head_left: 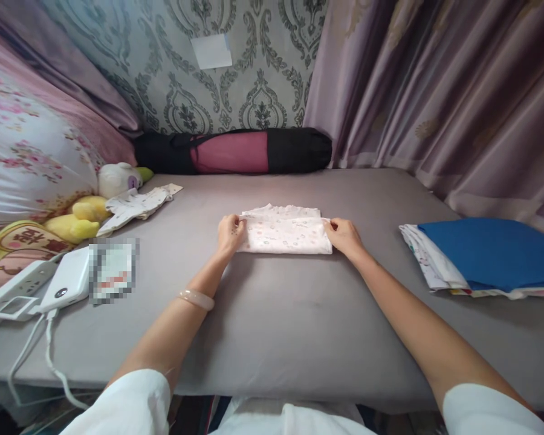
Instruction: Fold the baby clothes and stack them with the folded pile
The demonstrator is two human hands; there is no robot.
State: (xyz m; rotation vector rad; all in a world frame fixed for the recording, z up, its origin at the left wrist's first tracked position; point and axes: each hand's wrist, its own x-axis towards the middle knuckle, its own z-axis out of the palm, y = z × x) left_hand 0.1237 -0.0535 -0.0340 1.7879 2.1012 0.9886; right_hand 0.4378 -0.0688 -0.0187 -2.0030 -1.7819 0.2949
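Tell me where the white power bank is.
In the head view, the white power bank lies toward the left, on the grey mattress, between the power strip and a pixelated card.

A pixelated, unreadable card [112, 270]

No words can be read for certain. A yellow-edged cushion [27, 238] bears a large dark Chinese character, too slanted to make out. Beside it, a small card [113, 270] is pixelated, and the folded white cloth [285, 235] shows only tiny, unreadable print.
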